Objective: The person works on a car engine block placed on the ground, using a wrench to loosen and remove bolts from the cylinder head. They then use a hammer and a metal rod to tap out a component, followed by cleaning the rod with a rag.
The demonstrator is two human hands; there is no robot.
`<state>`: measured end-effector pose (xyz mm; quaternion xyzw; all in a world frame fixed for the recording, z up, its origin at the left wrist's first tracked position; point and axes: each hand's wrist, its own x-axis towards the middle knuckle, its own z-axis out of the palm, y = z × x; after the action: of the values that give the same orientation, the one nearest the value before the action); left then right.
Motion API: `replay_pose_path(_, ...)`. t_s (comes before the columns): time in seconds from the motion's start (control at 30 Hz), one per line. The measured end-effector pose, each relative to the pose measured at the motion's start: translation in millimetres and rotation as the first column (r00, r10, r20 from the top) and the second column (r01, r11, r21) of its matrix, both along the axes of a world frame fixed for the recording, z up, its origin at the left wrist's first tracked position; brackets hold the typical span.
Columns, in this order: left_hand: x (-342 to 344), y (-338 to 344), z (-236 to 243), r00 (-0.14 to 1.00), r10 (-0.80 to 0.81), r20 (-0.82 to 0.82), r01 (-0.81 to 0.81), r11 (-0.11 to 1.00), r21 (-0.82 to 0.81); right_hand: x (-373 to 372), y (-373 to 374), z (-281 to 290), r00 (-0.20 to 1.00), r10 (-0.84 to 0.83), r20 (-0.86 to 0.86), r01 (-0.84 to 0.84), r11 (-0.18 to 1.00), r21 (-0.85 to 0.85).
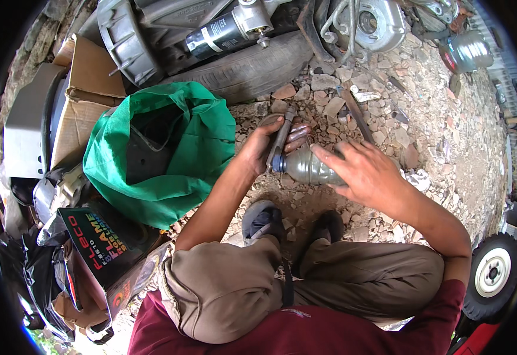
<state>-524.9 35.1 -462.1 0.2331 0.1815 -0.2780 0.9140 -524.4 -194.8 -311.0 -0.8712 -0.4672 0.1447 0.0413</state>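
Rocky, rubble-strewn ground (424,118) outdoors, all broken stone and dirt, with a person squatting on it in khaki trousers and a dark red shirt.

Left hand (270,145) is wrapped around a slim metal tool (282,139), looks like a wrench or a bar, fingers curled closed on it with the fingertips (298,133) poking out on the far side. The tool's lower end sits right at the mouth of a clear plastic bottle (308,168) that's lying on its side on the stones. The mouth has a blue ring or cap bit, touching or just about touching the tool; can't tell exactly which.

Right hand (362,171) is laid over the bottle's body just to the right of that grip, fingers spread and pressing down on it, more a flat hold than a full wrap.

Around the hands: a green bag (169,154) sits open just to the left of the left wrist, with a dark flat part inside. Beyond the fingers is a worn tyre (252,68) with engine parts stacked on it. Further left there's a cardboard box (84,100), and nearer the knee a black printed box (101,242). A small white-hubbed wheel (492,272) is off past the right elbow.
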Motion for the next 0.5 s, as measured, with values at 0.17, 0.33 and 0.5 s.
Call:
replay_pose_path(0.17, -3, -7, 14, 0.999, -0.024, 0.031, 0.02, 0.993, 0.117, 4, -2, -3, 0.998, -0.052, 0.041, 0.05, 0.998, 0.034)
replay_pose_path(0.33, 2, -6, -17, 0.999, 0.029, 0.043, -0.026, 0.998, -0.065, 1, 0, -4, 0.997, -0.025, 0.075, 0.022, 0.999, 0.043)
replay_pose_path(0.5, 0, 0, -13, 0.987, 0.141, -0.075, -0.14, 0.99, 0.007, 2, 1, 8, 0.999, -0.016, 0.03, 0.016, 1.0, 0.001)
